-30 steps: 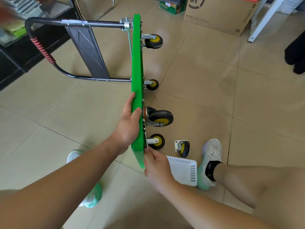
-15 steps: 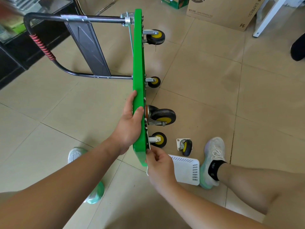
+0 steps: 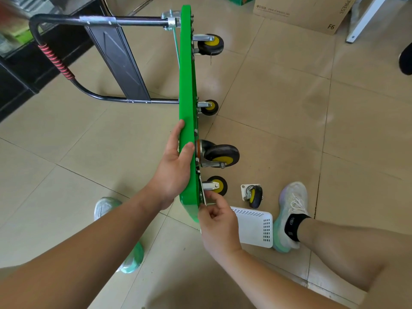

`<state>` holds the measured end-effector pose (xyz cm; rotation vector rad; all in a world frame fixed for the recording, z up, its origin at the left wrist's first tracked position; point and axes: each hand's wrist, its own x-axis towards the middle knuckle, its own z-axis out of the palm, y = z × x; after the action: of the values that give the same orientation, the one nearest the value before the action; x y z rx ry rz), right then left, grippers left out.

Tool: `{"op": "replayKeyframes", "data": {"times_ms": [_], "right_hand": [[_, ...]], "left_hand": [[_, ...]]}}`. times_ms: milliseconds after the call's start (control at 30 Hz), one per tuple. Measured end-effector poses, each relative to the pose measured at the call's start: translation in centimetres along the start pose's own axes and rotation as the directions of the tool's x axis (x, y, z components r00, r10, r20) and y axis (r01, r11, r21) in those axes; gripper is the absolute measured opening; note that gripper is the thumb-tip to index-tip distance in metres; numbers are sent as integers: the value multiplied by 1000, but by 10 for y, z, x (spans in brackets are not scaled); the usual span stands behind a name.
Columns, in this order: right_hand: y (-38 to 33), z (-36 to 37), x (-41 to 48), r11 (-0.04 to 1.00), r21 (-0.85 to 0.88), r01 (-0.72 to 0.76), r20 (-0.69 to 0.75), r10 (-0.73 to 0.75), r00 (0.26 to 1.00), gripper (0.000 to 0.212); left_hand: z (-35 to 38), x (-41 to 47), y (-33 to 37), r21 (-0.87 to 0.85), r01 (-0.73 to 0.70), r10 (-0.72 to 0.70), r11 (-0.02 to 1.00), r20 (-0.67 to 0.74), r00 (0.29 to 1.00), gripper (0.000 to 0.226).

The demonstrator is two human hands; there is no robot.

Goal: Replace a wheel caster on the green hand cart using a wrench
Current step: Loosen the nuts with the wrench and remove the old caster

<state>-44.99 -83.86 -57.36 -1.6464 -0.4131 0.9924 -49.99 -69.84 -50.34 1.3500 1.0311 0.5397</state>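
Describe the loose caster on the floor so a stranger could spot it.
Find the green hand cart tipped on edge. Right of its near end, on the tiles beyond the white basket, beside a sneaker, lies the loose caster. Unlike the four others, it is off the cart.

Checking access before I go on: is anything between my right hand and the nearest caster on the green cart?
Nothing visible. The right hand pinches the plate of the nearest caster on the green cart; the loose caster and white basket lie aside on the floor.
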Motion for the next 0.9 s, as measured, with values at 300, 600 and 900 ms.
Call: {"op": "replayKeyframes", "data": {"times_ms": [300, 600, 900], "right_hand": [[2, 1, 0, 1000, 12, 27, 15, -27, 1000, 32], [16, -2, 6, 993, -66, 99, 42, -97, 994, 29], [40, -7, 25, 948, -212, 236, 87, -222, 971, 40]], "left_hand": [[1, 0, -1, -1, -9, 9, 1000, -10, 1000, 53], [0, 0, 0, 28, -15, 15, 999, -4, 1000, 56], [-1, 2, -2, 24, -20, 20, 1000, 11, 1000, 60]]}}
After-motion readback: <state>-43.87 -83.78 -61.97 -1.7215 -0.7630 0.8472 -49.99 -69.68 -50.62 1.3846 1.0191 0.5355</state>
